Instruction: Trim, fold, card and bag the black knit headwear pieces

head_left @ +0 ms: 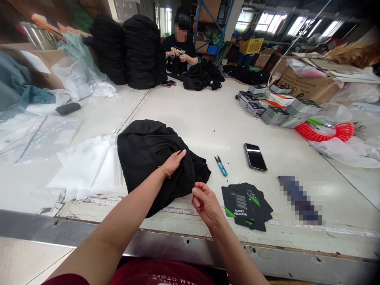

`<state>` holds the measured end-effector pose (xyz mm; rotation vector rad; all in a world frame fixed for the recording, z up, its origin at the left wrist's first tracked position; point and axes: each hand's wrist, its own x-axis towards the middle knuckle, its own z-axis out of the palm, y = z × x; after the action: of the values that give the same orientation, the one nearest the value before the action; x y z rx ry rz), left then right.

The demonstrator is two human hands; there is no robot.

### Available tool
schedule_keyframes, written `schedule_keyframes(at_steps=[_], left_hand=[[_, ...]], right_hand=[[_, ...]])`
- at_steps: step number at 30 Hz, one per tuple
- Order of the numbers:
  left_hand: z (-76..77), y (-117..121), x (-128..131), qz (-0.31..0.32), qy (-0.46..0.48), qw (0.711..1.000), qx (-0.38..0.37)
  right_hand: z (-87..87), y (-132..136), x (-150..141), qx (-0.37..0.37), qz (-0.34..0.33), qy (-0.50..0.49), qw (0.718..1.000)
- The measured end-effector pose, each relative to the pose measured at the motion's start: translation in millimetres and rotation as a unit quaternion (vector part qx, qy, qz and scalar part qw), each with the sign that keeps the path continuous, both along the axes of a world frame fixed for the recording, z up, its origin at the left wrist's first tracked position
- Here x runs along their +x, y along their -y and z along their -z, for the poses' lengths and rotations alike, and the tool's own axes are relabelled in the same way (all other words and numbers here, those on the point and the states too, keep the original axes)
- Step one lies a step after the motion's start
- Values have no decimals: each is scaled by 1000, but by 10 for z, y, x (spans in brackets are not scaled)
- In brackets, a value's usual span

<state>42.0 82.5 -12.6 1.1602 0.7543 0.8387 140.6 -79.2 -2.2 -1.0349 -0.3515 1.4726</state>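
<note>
A bunched piece of black fabric (142, 154) lies on the table in front of me, its gathered end pointing right. My left hand (175, 163), with a gold bracelet at the wrist, grips a fold of this fabric, thumb on top and the other fingers partly hidden in the cloth. At the fabric's near right edge, my right hand (206, 204) is closed in a pinch, fingertips by the cloth; what lies between them is too small to make out. Blue-handled thread snips (221, 166) rest right of the fabric.
A smartphone (255, 157) and black cards (247, 206) marked "ACTOR'S HEADGEAR" lie at right. White sheets (86, 166) are at left. Small boxes (274, 114) and a red coiled hose (323, 132) sit farther right. Across the table, a person (179, 43) works beside tall black fabric stacks (144, 51).
</note>
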Motion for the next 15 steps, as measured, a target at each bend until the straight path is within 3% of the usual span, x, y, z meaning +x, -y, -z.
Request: schedule_keyframes(at_steps=[6,15], left_hand=[[-7,4,-11,-2,3,1000,-13],[-32,16,-5,11,36,997,-66]], right_hand=[[23,-18,-56,2,-12,58,998],[62,-19,-249,21,-80,160,984]])
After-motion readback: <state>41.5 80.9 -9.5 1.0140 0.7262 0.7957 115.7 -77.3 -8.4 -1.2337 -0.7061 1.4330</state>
